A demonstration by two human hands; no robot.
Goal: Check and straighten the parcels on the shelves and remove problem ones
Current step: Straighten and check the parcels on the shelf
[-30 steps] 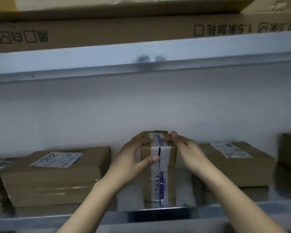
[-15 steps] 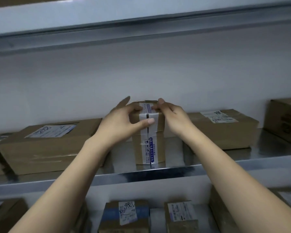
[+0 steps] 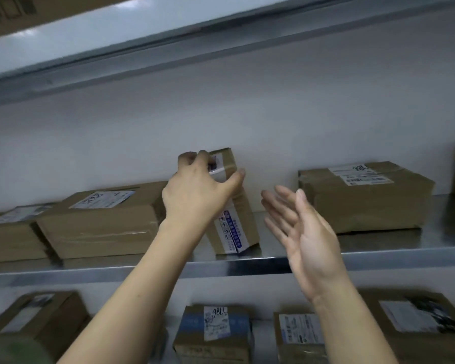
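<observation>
1. Your left hand (image 3: 195, 198) clamps the top of the small taped parcel (image 3: 234, 222). The fingers curl over its far upper edge and the thumb presses its right face. I judge that this grip from above lets you tip or turn it one-handed.
2. The parcel stands on end on the middle shelf (image 3: 378, 258), near the front lip, with its top leaning toward 11 o'clock. I cannot tell whether its base sits flat.
3. Your right hand (image 3: 305, 232) hovers at 3 o'clock from the parcel, clear of it. Its fingers are straight, slightly spread and hold nothing, probably ready to steady that side.
4. A flat box (image 3: 103, 222) lies close at 9 o'clock and a labelled box (image 3: 365, 203) sits apart at 2 o'clock, so the gap leaves room to square the parcel.
5. More parcels (image 3: 216, 334) sit on the shelf below, at 6 o'clock.
</observation>
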